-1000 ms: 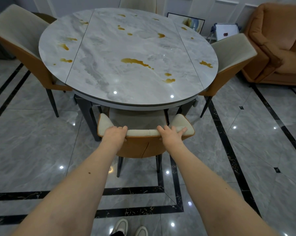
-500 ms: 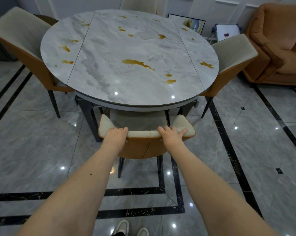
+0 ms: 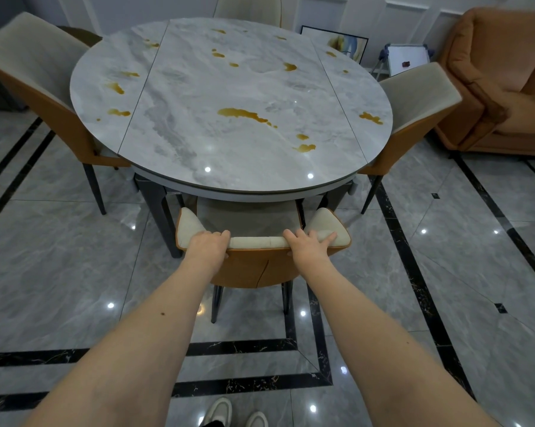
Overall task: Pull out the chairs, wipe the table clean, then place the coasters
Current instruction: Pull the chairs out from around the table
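Observation:
A round grey marble table carries several yellow-brown spill stains. The near chair, orange-backed with a cream cushion, stands with its seat tucked under the table's front edge. My left hand grips the top of its backrest on the left. My right hand grips the backrest on the right, fingers over the cushion. No coasters or cloth are in view.
Other chairs stand at the left, right and far side of the table. An orange sofa sits at the right. A framed picture and small whiteboard lean on the back wall. My shoes stand on glossy tile.
The table and chair have shifted slightly down in the view. Both hands keep the same hold on the backrest.

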{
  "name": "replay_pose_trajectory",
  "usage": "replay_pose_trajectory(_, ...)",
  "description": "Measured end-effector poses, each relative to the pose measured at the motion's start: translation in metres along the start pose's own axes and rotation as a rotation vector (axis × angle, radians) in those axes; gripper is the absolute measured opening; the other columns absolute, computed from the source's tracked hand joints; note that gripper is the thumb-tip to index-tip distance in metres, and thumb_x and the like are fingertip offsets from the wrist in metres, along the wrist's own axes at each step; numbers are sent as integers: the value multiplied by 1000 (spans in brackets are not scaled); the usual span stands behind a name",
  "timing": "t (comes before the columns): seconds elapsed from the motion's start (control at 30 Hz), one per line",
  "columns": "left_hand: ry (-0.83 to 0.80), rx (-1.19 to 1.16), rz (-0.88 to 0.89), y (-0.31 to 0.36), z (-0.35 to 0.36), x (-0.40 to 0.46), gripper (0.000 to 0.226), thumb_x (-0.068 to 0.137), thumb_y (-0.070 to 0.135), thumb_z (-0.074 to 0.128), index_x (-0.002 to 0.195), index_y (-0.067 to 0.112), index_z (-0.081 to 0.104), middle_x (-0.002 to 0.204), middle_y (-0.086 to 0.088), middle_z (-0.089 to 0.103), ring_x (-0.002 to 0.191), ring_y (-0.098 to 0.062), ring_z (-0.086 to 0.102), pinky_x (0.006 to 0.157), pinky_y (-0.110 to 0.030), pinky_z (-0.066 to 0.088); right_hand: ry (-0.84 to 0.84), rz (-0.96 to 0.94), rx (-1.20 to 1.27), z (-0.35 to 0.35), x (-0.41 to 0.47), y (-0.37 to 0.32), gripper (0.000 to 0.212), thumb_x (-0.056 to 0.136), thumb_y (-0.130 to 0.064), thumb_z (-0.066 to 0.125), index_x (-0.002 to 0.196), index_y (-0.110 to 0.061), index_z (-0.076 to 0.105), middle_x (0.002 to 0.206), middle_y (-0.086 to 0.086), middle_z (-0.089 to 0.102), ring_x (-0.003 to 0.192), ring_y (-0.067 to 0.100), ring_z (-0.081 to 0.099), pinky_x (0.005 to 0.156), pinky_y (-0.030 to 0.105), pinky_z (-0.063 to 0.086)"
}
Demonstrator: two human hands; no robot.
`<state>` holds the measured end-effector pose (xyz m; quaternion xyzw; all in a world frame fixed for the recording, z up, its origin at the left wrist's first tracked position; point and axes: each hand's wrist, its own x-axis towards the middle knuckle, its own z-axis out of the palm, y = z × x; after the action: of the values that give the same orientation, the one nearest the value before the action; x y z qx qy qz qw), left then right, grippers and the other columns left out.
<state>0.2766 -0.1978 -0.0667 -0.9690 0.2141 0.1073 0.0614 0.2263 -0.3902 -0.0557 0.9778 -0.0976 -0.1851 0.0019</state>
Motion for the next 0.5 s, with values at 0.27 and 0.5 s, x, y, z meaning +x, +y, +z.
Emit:
replay_pose_trajectory(0.27, -12, 12, -8, 1, -3, 0, 26, 94, 30, 52, 114, 16, 44, 108, -4, 61, 98, -22, 58, 74, -31, 42, -5, 8, -11, -1, 1, -1, 64, 88, -7, 58, 139, -29, 26, 133, 6, 40, 131, 34, 28, 100, 78, -1)
replay_pose_trajectory(0.5, -97, -7, -22, 2, -10, 4, 34, 92, 29, 55, 121, 15, 42, 115, -6, 58, 106, -24, 55, 78, -32, 41, -22, -16, 17, -2, 1, 3, 50, 94, -18, 51, 138, -27, 29, 133, 5, 40, 131, 31, 30, 103, 76, 1)
